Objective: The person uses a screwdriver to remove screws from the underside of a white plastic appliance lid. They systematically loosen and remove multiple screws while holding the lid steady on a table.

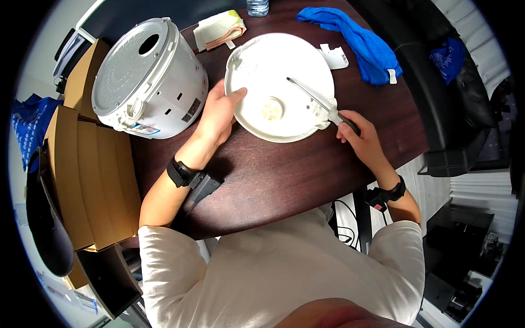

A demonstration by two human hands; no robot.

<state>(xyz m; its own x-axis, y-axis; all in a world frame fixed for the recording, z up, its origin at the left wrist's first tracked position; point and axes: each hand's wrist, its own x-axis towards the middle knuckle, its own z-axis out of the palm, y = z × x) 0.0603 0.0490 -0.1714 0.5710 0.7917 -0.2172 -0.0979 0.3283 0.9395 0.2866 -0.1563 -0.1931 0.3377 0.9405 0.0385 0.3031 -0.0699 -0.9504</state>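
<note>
A round white plastic lid [290, 57] is held at its left rim by my left hand [220, 112], the thumb lying over the edge. It looks like a cooker's cover, with a small cream round fitting [271, 109] in its lower part and a latch piece at the lower right rim. My right hand [358, 136] is closed round the dark handle of a screwdriver [312, 98]. The metal shaft points up and left across the lid's face. To the left of my left hand stands a white rice cooker [164, 95], its grey top plate [128, 60] pierced by a dark round hole.
Beyond the lid lie a folded pale cloth [220, 30], a plastic bottle [257, 7] and a small white plastic part [334, 57]. A blue towel [355, 41] sits at the far right of the dark wooden table [273, 180]. Cardboard boxes [93, 180] line the left edge.
</note>
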